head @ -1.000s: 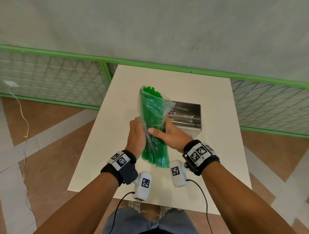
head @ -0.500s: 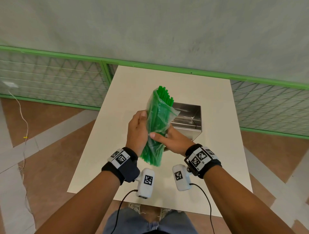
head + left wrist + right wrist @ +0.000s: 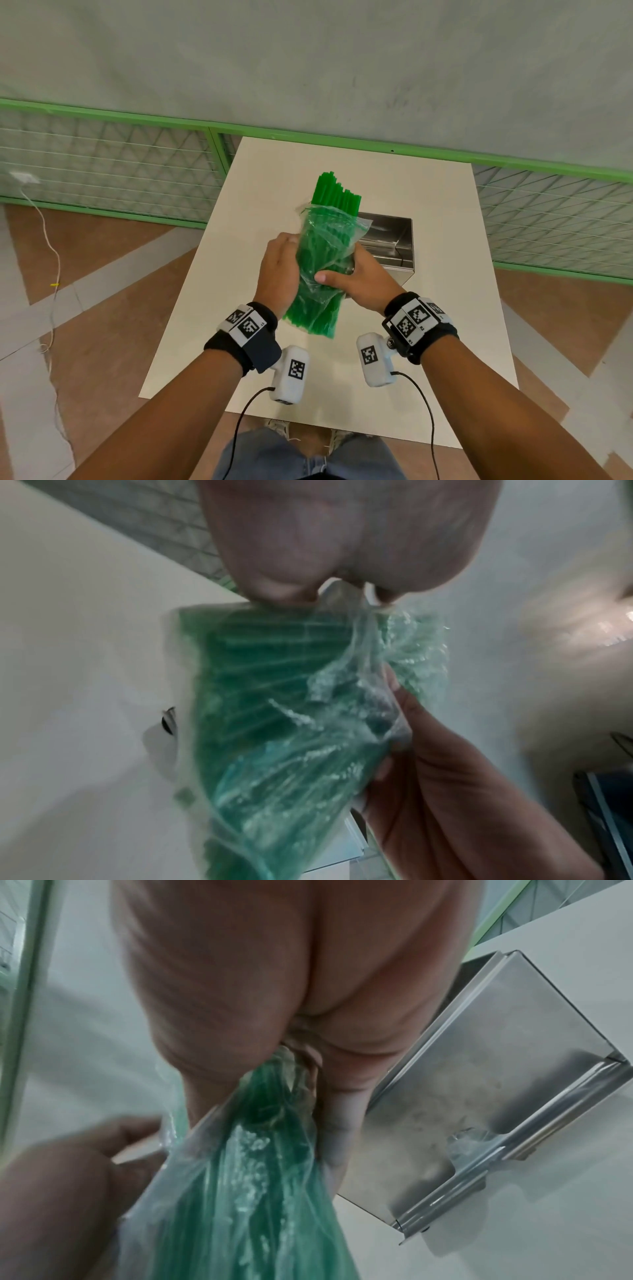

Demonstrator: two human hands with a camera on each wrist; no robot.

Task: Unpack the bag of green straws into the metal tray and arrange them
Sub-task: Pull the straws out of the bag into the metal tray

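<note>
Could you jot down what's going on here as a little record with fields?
straws: green bundle, tips sticking out of the bag's open top
bag: clear plastic, held up above the table
left hand: grips the bag's left side
right hand: grips the bag's right side, thumb across the front
tray: metal, on the table behind the right hand, no straws in it yet

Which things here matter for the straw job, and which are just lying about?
For the job: clear plastic bag, green plastic straws, shiny metal tray, both hands.
Lying about: white cable on floor, green wire-mesh fence.
</note>
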